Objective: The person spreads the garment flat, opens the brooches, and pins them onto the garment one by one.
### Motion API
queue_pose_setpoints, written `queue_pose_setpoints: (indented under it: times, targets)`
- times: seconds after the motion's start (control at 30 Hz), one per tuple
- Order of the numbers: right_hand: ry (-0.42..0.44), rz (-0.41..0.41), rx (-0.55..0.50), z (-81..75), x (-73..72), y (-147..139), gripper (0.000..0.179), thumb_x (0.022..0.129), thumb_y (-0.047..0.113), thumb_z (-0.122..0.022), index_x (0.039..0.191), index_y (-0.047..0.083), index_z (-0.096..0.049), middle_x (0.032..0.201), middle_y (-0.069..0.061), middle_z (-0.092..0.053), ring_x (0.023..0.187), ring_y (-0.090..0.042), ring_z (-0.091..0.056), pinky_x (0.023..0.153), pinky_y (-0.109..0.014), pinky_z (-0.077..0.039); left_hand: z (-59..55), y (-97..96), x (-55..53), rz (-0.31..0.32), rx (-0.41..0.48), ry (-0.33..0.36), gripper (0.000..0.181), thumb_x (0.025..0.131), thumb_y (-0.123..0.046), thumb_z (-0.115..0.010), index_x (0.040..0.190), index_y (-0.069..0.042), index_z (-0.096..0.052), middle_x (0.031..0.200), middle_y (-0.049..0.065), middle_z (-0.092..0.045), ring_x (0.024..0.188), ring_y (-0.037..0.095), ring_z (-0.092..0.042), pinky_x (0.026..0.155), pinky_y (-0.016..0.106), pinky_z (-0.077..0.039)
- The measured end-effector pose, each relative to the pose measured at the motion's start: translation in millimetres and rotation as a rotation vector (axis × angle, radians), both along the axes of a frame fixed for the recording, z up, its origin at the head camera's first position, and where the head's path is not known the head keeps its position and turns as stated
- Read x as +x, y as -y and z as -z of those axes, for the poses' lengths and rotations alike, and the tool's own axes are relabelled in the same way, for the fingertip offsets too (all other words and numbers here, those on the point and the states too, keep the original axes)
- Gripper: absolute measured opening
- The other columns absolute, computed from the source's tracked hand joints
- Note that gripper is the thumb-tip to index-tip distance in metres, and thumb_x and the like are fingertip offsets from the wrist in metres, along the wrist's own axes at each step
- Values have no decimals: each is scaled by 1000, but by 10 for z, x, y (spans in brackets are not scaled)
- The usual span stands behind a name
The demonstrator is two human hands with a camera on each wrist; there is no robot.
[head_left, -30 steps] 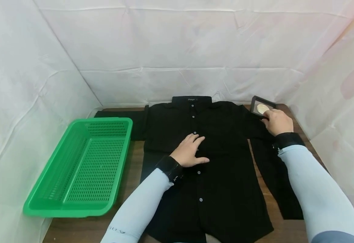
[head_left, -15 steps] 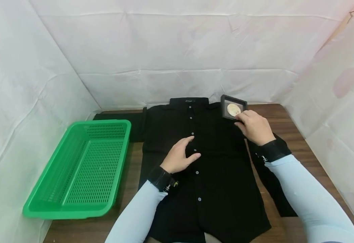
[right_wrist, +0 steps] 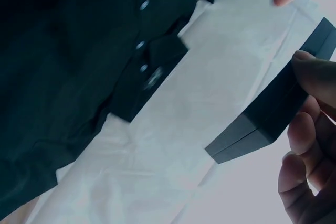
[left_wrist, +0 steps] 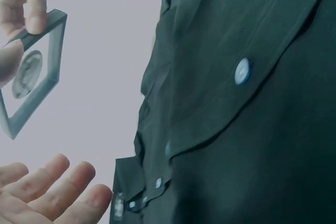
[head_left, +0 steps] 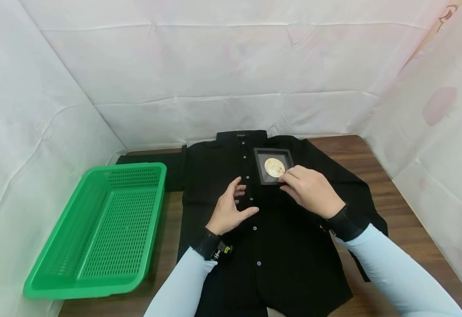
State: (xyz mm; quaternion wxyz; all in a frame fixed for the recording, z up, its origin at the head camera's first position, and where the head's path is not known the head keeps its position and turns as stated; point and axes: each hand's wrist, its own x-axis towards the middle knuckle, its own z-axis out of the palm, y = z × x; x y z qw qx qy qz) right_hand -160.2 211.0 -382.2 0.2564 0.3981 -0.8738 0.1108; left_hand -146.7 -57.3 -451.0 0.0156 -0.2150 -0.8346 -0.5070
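I see the person's right hand (head_left: 309,187) with its fingers clamped on the edge of a dark frame (head_left: 259,167) (a pale disc (head_left: 274,167) sits inside), raised above the black shirt (head_left: 294,251). The left hand (head_left: 228,210) hovers nearby, fingers and thumb apart.

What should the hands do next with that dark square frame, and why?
Maybe ease the dark square frame with the pale round disc inside toward the bare left hand, so both hands can hold it. The bare right hand pinches its edge above the black button-front shirt, and the left hand is close by, thumb and fingers apart, holding nothing.
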Motion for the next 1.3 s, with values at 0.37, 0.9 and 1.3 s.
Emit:
queue_pose_setpoints:
  times: [0.37, 0.9, 1.3]
  targets:
    - [61, -151, 27, -97, 333, 331, 23, 83, 18, -78, 100, 10, -66, 94, 1, -60, 84, -12, -57, 73, -26, -50, -161, -34, 170, 144, 326, 166, 117, 75, -3, -81, 152, -3, 7, 144, 19, -36, 124, 32, -49, 98, 45, -44]
    - [90, -218, 52, -95, 546, 538, 24, 83, 18, -77, 104, 12, -66, 94, 4, -59, 79, -8, -53, 71, -23, -48, 151, -44, 252, 364, 754, 311, 124, 74, -19, -85, 152, -36, 11, 151, 16, -25, 130, 26, -43, 101, 32, -42]
    - [131, -207, 3, -11, 648, 592, 23, 85, 16, -75, 106, 12, -66, 98, 4, -59, 83, -8, -52, 73, -23, -47, 134, -69, 259, 497, 863, 272, 99, 79, 0, -77, 142, -2, -2, 138, 30, -27, 117, 22, -50, 95, 32, -47]
